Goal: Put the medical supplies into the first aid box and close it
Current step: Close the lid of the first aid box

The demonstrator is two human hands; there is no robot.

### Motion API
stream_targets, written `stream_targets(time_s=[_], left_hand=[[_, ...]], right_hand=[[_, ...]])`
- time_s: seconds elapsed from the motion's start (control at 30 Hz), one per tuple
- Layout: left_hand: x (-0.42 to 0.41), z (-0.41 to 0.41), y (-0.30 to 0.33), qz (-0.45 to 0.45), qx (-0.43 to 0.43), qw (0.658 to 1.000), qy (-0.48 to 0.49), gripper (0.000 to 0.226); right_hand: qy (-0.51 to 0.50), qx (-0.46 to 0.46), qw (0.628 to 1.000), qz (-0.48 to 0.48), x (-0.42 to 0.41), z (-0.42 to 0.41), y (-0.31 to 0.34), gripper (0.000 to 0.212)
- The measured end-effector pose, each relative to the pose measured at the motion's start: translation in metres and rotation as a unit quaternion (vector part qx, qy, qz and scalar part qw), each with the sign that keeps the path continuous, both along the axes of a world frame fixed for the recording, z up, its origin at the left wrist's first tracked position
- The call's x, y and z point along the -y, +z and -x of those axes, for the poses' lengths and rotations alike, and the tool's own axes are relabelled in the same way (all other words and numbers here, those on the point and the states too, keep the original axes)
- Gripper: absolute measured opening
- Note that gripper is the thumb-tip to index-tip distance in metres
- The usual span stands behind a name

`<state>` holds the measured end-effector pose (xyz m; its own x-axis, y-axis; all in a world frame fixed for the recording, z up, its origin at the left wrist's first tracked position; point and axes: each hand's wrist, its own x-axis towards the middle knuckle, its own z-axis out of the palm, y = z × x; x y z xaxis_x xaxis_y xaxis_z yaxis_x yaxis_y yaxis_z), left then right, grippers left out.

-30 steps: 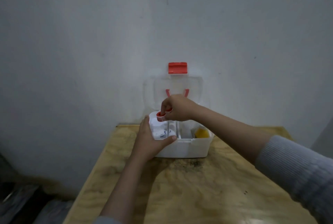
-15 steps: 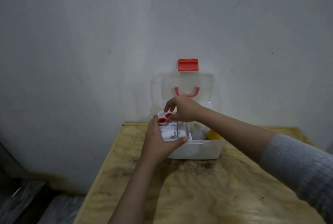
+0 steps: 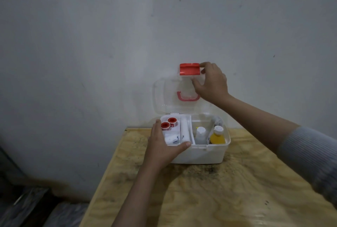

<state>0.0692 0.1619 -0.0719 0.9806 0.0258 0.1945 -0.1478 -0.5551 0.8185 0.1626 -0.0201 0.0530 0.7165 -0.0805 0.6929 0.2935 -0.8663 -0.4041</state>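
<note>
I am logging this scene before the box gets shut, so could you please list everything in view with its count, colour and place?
First aid box: one, white, on the table by the wall.
Lid: one, clear, raised upright against the wall.
Latch: one, red, at the lid's top edge.
Handle: one, red, on the lid.
Tape rolls: two, red and white, in the box's left tray.
Bandage roll: one, white, in the left tray.
Clear bottle: one, white cap, in the right compartment.
Yellow bottle: one, white cap, in the right compartment.
Table: one, light wood.
Wall: grey.
Left hand: steadies the box's left front corner.
Right hand: on the lid beside the latch.
</note>
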Motion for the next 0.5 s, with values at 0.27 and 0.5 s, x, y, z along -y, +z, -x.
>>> stream_targets(time_s=[0.27, 0.5], left_hand=[[0.004, 0.009, 0.008, -0.027, -0.002, 1.0, 0.001, 0.131], [0.013, 0.026, 0.007, 0.063, 0.043, 0.997, 0.026, 0.132]], right_hand=[[0.03, 0.039, 0.995, -0.091, 0.001, 0.044, -0.013, 0.058], [0.077, 0.022, 0.991, -0.104, 0.002, 0.1, -0.05, 0.056]])
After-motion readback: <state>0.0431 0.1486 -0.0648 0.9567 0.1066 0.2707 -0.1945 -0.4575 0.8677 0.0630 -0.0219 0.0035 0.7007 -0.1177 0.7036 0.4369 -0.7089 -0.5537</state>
